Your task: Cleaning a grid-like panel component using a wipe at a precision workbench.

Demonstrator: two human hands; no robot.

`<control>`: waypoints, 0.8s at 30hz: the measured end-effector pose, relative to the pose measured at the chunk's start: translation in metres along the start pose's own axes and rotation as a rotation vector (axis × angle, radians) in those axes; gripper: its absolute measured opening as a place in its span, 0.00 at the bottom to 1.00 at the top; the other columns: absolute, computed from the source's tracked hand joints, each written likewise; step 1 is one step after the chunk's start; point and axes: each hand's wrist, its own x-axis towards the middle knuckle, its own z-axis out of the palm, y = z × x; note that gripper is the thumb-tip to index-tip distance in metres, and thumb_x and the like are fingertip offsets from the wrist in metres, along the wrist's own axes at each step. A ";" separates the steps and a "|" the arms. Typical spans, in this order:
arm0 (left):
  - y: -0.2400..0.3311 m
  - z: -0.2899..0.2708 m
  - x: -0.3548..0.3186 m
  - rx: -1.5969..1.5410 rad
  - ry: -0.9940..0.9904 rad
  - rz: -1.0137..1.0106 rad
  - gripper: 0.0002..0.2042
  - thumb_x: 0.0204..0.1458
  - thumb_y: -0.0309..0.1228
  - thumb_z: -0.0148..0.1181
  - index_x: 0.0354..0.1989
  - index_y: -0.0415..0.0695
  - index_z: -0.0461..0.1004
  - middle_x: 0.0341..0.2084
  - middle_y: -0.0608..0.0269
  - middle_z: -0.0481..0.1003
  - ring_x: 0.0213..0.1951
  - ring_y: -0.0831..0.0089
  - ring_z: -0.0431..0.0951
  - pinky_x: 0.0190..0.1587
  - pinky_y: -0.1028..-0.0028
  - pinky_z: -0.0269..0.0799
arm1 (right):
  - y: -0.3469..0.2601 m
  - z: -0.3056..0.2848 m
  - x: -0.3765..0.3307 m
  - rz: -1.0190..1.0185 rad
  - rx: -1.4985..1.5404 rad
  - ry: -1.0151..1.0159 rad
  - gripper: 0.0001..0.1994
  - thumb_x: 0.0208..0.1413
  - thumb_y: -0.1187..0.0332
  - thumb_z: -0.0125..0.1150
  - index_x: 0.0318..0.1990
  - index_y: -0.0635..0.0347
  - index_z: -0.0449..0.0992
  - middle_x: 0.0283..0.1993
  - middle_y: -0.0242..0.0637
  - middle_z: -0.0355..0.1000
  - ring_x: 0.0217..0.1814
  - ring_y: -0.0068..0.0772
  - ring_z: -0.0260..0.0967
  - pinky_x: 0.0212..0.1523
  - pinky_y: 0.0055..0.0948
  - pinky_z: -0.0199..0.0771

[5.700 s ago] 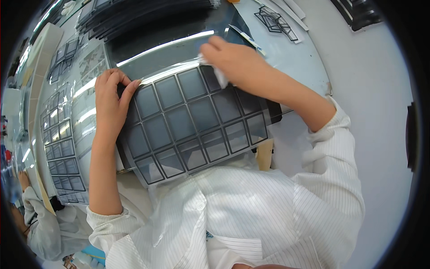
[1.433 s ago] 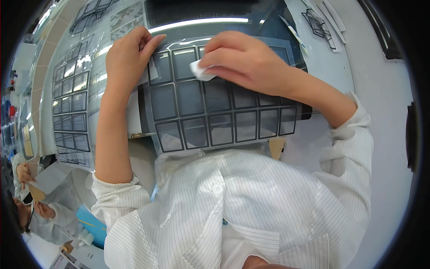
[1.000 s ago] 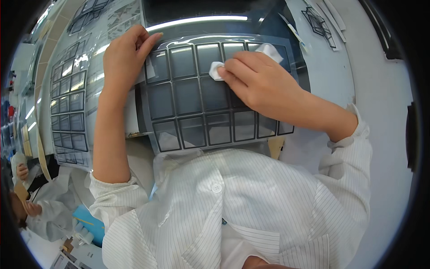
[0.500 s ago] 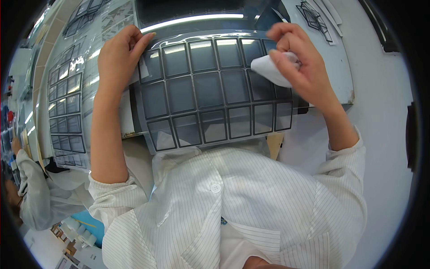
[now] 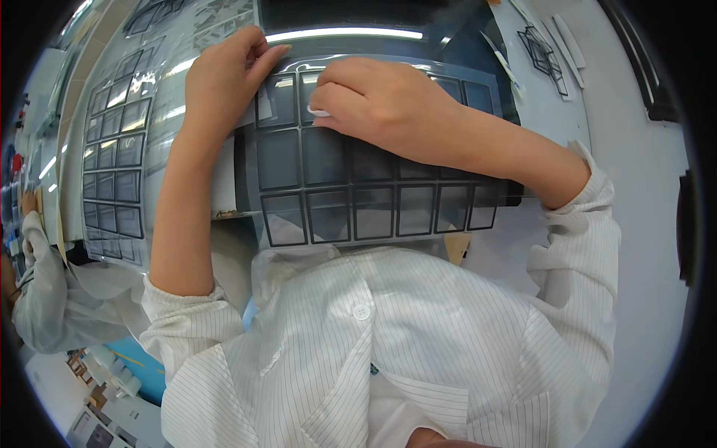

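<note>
A clear plastic sheet [image 5: 324,158] with a grid of black-framed rectangular panels lies before me, its near edge overhanging the table front. At its upper left corner my left hand [image 5: 228,78] is closed, thumb and fingers pinching the sheet's edge; the exact grip is partly hidden. My right hand [image 5: 381,104] reaches across the upper rows with its fingers closed around a wad of white cloth [image 5: 319,113]. Only a small bit of that cloth shows, against a panel in the top row. The right hand and forearm cover several panels.
Behind the sheet lies a dark glossy surface [image 5: 463,37] reflecting a light strip. More framed sheets [image 5: 116,160] lie to the left. Loose black frames [image 5: 543,60] and white strips [image 5: 569,41] are at the far right. A co-worker's sleeve [image 5: 45,291] shows at the left.
My right hand has swung left and come down onto the sheet with the cloth. The sheet and my left hand appear slightly further right, partly because the view has shifted.
</note>
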 end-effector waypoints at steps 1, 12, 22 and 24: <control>0.000 0.000 0.000 -0.008 0.001 0.013 0.15 0.56 0.44 0.66 0.30 0.45 0.75 0.20 0.62 0.77 0.24 0.61 0.77 0.27 0.64 0.68 | 0.001 0.005 0.002 -0.042 -0.024 0.038 0.09 0.54 0.71 0.65 0.41 0.63 0.76 0.40 0.40 0.73 0.41 0.42 0.74 0.40 0.34 0.78; -0.001 0.001 -0.002 -0.019 0.020 0.037 0.15 0.57 0.41 0.66 0.29 0.43 0.73 0.15 0.61 0.70 0.19 0.66 0.68 0.25 0.67 0.62 | -0.014 0.001 -0.002 -0.201 -0.315 -0.265 0.19 0.50 0.73 0.63 0.51 0.70 0.77 0.46 0.39 0.71 0.51 0.36 0.71 0.54 0.33 0.75; 0.000 0.001 -0.001 -0.018 -0.005 0.014 0.15 0.58 0.41 0.65 0.29 0.43 0.73 0.15 0.62 0.70 0.19 0.67 0.67 0.24 0.67 0.60 | -0.024 -0.002 0.003 -0.219 -0.407 -0.348 0.19 0.50 0.73 0.62 0.50 0.70 0.77 0.42 0.36 0.69 0.47 0.33 0.69 0.53 0.31 0.72; 0.000 0.003 -0.001 -0.035 0.002 0.015 0.15 0.58 0.41 0.65 0.29 0.43 0.72 0.15 0.62 0.70 0.19 0.67 0.67 0.24 0.67 0.60 | -0.023 -0.002 -0.001 -0.203 -0.389 -0.333 0.19 0.50 0.73 0.62 0.50 0.71 0.77 0.42 0.36 0.68 0.47 0.33 0.69 0.53 0.30 0.71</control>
